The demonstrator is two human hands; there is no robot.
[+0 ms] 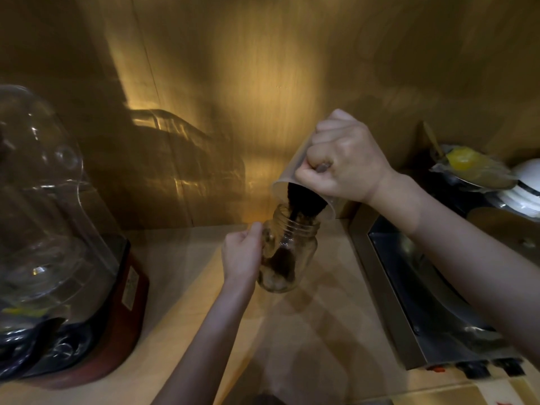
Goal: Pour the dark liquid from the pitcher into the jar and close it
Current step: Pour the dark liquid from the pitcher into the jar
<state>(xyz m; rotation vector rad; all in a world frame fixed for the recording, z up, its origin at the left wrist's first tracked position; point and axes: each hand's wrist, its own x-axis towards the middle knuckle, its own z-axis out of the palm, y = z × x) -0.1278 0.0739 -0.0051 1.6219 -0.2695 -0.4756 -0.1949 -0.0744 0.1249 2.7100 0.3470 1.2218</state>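
My right hand grips the handle of a translucent plastic pitcher, tipped steeply with its rim down over the jar. Dark liquid streams from the pitcher's lip into the mouth of a clear glass jar. The jar leans slightly on the pale counter, and dark liquid has collected in its lower half. My left hand wraps around the jar's left side and holds it. No lid for the jar is in view.
A blender with a clear sound cover and red base stands at left. A steel appliance lies along the right. Behind it sit a bowl with yellow contents and white dishes. A wooden wall backs the counter.
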